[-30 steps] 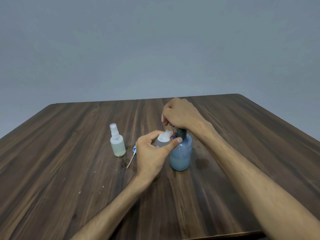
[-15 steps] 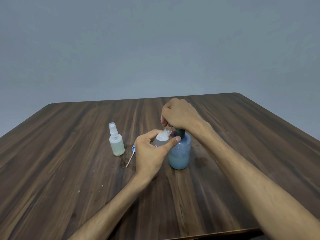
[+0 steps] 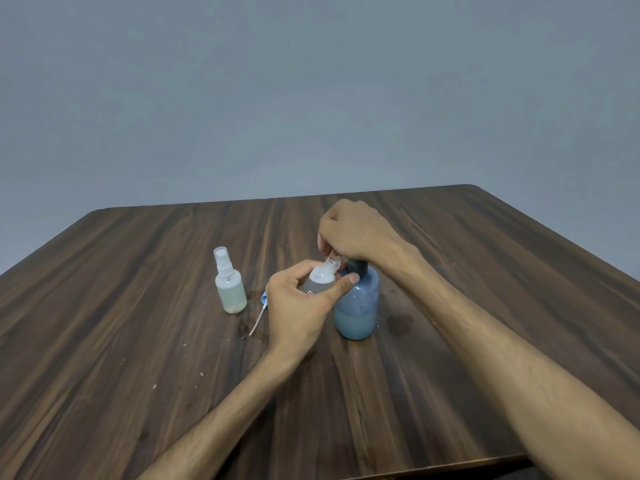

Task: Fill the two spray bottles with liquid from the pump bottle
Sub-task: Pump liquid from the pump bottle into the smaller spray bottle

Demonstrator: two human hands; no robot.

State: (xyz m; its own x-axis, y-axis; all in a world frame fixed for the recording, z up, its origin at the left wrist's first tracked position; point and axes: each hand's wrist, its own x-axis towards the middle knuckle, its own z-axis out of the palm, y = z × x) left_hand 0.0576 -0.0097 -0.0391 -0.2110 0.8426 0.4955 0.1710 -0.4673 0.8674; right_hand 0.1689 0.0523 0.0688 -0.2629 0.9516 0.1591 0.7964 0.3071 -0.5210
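our left hand (image 3: 300,306) holds the open spray bottle (image 3: 322,280) tilted, right hand (image 3: 356,233) curled over the pump bottle (image 3: 358,306); liquid may miss its narrow mouth.

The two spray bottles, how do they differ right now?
The standing bottle has its spray cap on; the held bottle is uncapped, its neck open. The standing bottle sits upright on the table, apart from both hands; the held bottle is tilted in the left hand beside the pump bottle. Both are small and translucent.
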